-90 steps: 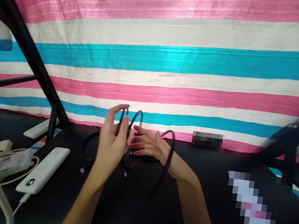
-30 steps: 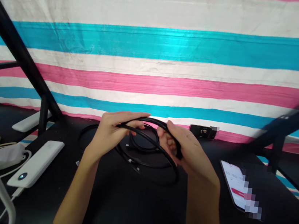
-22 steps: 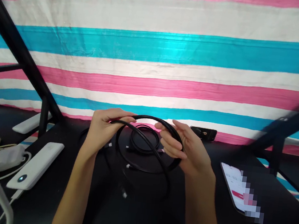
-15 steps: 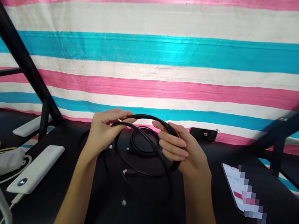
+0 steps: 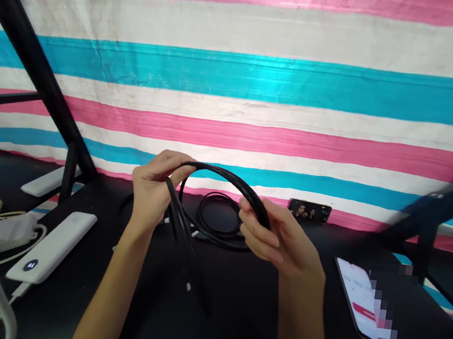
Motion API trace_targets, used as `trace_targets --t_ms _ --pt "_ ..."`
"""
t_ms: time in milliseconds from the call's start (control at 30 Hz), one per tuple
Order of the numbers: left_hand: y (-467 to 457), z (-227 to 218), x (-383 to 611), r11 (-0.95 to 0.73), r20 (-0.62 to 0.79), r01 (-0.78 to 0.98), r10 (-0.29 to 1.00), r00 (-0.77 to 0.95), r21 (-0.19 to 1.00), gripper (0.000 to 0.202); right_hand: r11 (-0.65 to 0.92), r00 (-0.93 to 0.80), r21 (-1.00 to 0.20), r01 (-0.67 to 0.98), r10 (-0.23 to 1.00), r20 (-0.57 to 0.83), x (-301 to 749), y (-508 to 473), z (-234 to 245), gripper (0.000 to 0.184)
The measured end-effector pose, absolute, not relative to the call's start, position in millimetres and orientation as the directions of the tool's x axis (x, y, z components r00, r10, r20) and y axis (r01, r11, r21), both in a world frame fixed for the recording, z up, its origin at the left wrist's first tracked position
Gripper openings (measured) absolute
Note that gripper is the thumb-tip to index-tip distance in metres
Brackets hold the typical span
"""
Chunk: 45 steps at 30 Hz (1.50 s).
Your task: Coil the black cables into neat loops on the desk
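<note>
A black cable (image 5: 229,176) arches in loops between my two hands, above the dark table. My left hand (image 5: 157,182) pinches the loops at their left end between thumb and fingers. A loose stretch of the cable hangs below that hand, blurred by motion. Around the right side of the bundle, the fingers of my right hand (image 5: 280,235) are closed. Behind, on the table, lies a coiled black cable (image 5: 212,228). Small pale cable ends show near it; which cable each belongs to I cannot tell.
To the left lie a white power bank (image 5: 56,244) with a white cord, and a white power strip (image 5: 4,235). A phone (image 5: 359,304) rests at the right, and another phone (image 5: 309,210) leans at the back. Black frame bars (image 5: 50,79) slant up beside a striped sheet (image 5: 255,76).
The loop held between my hands has become a flatter arch, and a loose stretch now swings below my left hand. The view has shifted slightly. The phone at the back now displays a picture.
</note>
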<state>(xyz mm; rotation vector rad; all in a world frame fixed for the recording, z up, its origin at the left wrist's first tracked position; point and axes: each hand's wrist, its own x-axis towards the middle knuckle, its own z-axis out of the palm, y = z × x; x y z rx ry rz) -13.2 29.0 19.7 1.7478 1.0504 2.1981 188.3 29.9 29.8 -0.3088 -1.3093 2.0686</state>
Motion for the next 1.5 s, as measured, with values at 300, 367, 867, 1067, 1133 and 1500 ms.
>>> trace_targets --t_ms 300,367,867,1067,1133,1500 --pt "34 14 -10 -0.801 0.806 0.164 0.521 -0.279 0.575 0.01 -0.178 -0.779 -0.94 -0.29 0.614 0.125 193 31 26 0.037" --pt "32 15 -8 -0.783 0.795 0.165 0.559 -0.236 0.6 0.007 -0.168 -0.788 -0.944 -0.284 0.602 0.13 192 31 24 0.034" --pt "9 28 -14 -0.492 0.484 0.124 0.87 0.091 0.862 0.036 0.046 -0.586 -0.99 -0.137 0.802 0.118 190 33 24 0.04" --pt "5 31 -30 -0.452 0.44 0.141 0.891 0.112 0.881 0.018 0.191 -0.306 -0.974 -0.12 0.926 0.219 195 42 23 0.038" --pt "7 30 -35 -0.487 0.486 0.115 0.873 0.044 0.866 0.016 0.223 -0.198 -0.967 -0.123 0.949 0.244 200 47 23 0.04" --pt "17 28 -45 -0.543 0.556 0.126 0.822 -0.121 0.83 0.019 0.26 -0.117 -0.954 -0.146 0.953 0.278 210 53 20 0.037"
